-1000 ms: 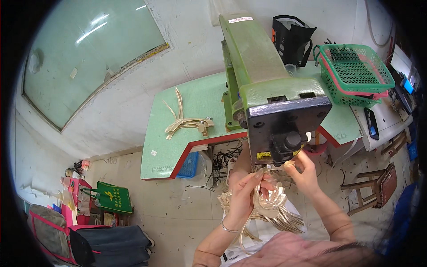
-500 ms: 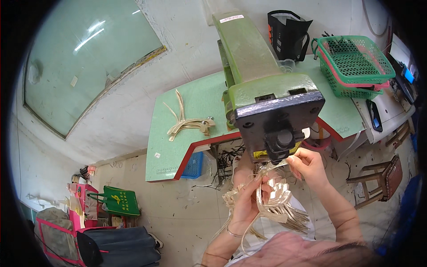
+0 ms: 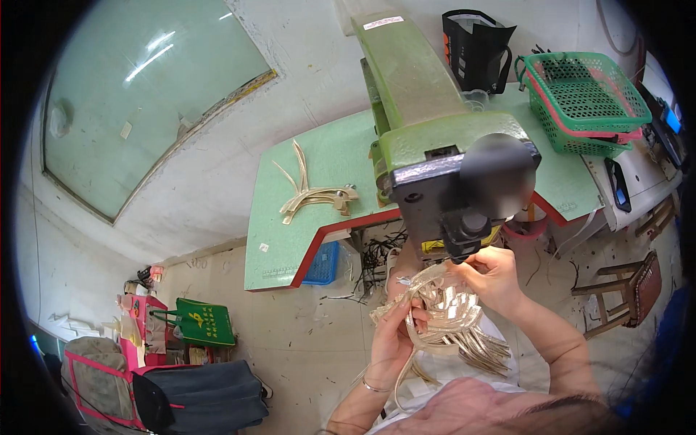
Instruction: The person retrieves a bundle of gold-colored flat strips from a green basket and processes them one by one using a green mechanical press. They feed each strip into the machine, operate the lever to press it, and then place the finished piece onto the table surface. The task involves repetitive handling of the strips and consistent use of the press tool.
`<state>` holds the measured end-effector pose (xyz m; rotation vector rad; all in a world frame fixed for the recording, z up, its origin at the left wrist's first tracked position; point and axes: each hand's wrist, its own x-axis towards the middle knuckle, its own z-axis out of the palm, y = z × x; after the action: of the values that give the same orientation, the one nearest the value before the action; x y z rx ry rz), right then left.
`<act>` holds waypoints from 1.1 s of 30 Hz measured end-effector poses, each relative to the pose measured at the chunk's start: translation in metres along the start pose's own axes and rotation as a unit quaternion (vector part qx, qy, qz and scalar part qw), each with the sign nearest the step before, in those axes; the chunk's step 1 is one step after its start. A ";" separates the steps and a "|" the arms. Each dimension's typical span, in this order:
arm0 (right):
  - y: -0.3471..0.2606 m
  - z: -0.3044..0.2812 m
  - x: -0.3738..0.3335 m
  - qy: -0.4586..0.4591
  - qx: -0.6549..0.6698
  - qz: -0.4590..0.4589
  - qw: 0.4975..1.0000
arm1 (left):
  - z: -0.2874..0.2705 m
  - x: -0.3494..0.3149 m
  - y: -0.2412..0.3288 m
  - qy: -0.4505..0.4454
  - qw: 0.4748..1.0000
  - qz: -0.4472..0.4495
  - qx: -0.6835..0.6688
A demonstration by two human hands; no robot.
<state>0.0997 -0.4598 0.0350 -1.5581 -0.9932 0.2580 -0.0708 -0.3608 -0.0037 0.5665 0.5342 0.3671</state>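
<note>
My left hand (image 3: 392,332) is closed on a shiny gold strap piece (image 3: 429,276), with a long loose end hanging down beside the wrist. My right hand (image 3: 494,281) pinches the other end of this strap, just beneath the black head (image 3: 467,230) of a green machine (image 3: 417,80). Below and between both hands, a bundle of gold strap pieces (image 3: 475,346) lies over my lap, its strips fanned out to the right. The machine's lowest tip is close to my right fingertips; whether the strap touches it I cannot tell.
Several gold straps (image 3: 315,197) lie on the green tabletop (image 3: 272,246) at left. Green and pink baskets (image 3: 591,119), a black bag (image 3: 475,54) and a phone (image 3: 618,185) are at the right. A wooden stool (image 3: 631,293) stands right; a green bag (image 3: 206,322) sits left.
My right hand has come slightly left and down with the strap end, closer to my left hand. The strap now arches between both hands. The whole view has shifted a little.
</note>
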 end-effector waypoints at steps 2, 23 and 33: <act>0.005 0.006 0.000 -0.003 -0.012 0.005 1.000 | -0.015 -0.001 0.000 -0.026 0.999 0.008 -0.022; 0.142 0.104 -0.115 -0.195 -0.253 -0.031 0.947 | -0.130 0.311 0.215 0.129 0.512 0.368 0.765; 0.171 0.089 -0.135 -0.107 -0.198 -0.058 0.973 | -0.017 0.087 0.076 -0.204 0.483 0.197 0.828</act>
<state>0.0339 -0.4793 -0.1899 -1.8508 -1.3632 0.1528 -0.0242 -0.2532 -0.0034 2.6769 0.0904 -0.0150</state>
